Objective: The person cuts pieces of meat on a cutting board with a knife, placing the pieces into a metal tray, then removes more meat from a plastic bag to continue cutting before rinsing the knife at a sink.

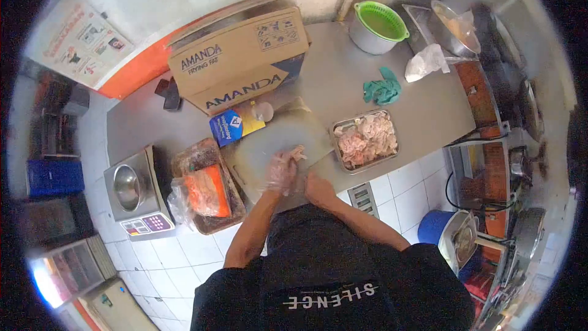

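My left hand [282, 173], in a clear plastic glove, has its fingers closed on a small piece of raw meat [298, 152] over a pale cutting board [263, 147]. To its right, my bare right hand [320, 189] is curled shut at the board's near edge. Whatever it may grip is hidden or too small to make out. A metal tray [367, 170] of pale, cut-up raw meat [366, 138] stands right of the board. On the left, a worn tray [208, 228] bears an orange-and-clear plastic package [208, 191].
A digital scale [147, 224] with a steel bowl [127, 187] stands far left. Behind the board are a large cardboard box [239, 67] and a blue-yellow box [236, 125]. A green colander [381, 19] in a pot, a green cloth-like bundle [383, 89] and a white bag [427, 62] lie back right.
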Motion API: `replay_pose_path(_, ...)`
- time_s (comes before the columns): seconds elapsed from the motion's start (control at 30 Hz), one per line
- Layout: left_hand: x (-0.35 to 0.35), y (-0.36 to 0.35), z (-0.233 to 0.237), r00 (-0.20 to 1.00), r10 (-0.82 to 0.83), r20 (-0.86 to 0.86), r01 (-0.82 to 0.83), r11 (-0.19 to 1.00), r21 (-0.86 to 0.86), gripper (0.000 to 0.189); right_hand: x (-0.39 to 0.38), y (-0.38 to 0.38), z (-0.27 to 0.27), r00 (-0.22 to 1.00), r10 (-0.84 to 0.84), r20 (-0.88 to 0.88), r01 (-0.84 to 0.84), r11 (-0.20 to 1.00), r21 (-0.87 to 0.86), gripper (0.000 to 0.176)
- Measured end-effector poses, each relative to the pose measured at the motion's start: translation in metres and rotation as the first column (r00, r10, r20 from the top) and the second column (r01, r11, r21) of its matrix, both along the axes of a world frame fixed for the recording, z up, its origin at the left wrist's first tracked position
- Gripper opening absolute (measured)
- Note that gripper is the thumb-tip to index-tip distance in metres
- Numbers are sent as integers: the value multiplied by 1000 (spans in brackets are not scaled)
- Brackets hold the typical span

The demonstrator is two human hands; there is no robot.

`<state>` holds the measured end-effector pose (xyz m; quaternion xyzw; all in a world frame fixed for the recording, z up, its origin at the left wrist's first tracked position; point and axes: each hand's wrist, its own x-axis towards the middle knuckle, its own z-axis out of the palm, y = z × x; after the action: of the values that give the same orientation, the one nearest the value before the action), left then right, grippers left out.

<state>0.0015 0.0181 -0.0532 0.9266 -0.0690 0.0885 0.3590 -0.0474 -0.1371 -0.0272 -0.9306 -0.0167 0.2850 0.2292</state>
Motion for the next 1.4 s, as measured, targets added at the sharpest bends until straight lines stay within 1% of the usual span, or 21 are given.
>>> replay_pose_path(0.1,-1,5,-22,996,-71,-57,66,994,-87,18,-11,-7,-4,1000,-20,21,20,1000,17,33)
replay_pose_path(0.2,-1,8,11,990,-128,-67,123,990,-67,23,-10,-1,2,998,-52,-31,51,998,-28,32)
replay_pose_path(0.27,4,8,10,981,-185,-59,168,962,-215,31,10,7,10,998,8,-66,-8,1000,5,33)
replay_pose_path(0.3,8,7,9,978,-204,-40,185,940,-285,36,21,12,2,1000,-25,-14,25,999,30,33)
replay_pose_path(0.37,5,6,10,984,-177,-11,168,948,-269,32,34,21,-20,991,-96,90,88,992,94,33)
replay_pose_path(0.4,6,8,12,985,-170,7,166,952,-256,30,29,19,-19,986,-70,153,55,993,105,32)
replay_pose_path(0.43,5,11,7,984,-174,-32,165,969,-183,25,18,13,-16,975,-49,217,24,993,115,32)
replay_pose_path(0.5,3,13,-13,980,-166,-106,162,986,-45,14,-1,3,-16,978,-42,206,29,997,67,32)
replay_pose_path(0.57,4,10,-29,993,-115,-35,113,992,-65,14,-13,-7,-25,996,-71,48,74,996,-55,32)
replay_pose_path(0.6,-2,10,-34,996,-91,-12,90,993,-75,13,-8,-5,-23,997,-1,76,3,999,-33,33)
replay_pose_path(0.67,-9,6,-37,996,-39,-85,28,991,-128,14,4,6,-19,987,107,117,-109,994,12,34)
replay_pose_path(0.7,-7,4,-38,994,-13,-111,-4,988,-152,15,6,10,-20,992,53,117,-57,998,31,34)
replay_pose_path(0.77,-6,7,-35,992,-67,-105,55,993,-107,15,12,18,-19,990,-56,127,47,996,73,34)
replay_pose_path(0.8,-1,9,-34,991,-90,-94,82,993,-85,15,2,15,-18,978,-79,191,62,994,91,34)
replay_pose_path(0.9,-1,7,-42,998,-47,-35,40,984,-176,16,-20,2,-12,953,-82,291,48,991,122,32)
replay_pose_path(1.0,-10,2,-62,994,0,-113,-3,1000,-22,14,2,14,1,986,-41,163,28,996,82,33)
replay_pose_path(1.07,-9,1,-66,998,-24,-54,20,996,-81,14,20,25,-11,997,-32,65,31,999,16,33)
replay_pose_path(1.17,-9,7,-49,1000,-29,-11,28,997,-78,13,-11,10,-18,967,-108,231,76,987,143,33)
replay_pose_path(1.2,-6,8,-39,1000,-16,-6,15,997,-70,13,-3,9,-10,969,-68,238,43,993,108,34)
replay_pose_path(1.3,-7,10,-23,979,-83,-189,57,989,-139,14,-2,14,4,982,-8,190,6,1000,15,37)
replay_pose_path(1.4,-9,9,-34,991,-93,-98,82,990,-114,14,12,24,-28,984,-12,180,14,1000,-14,40)
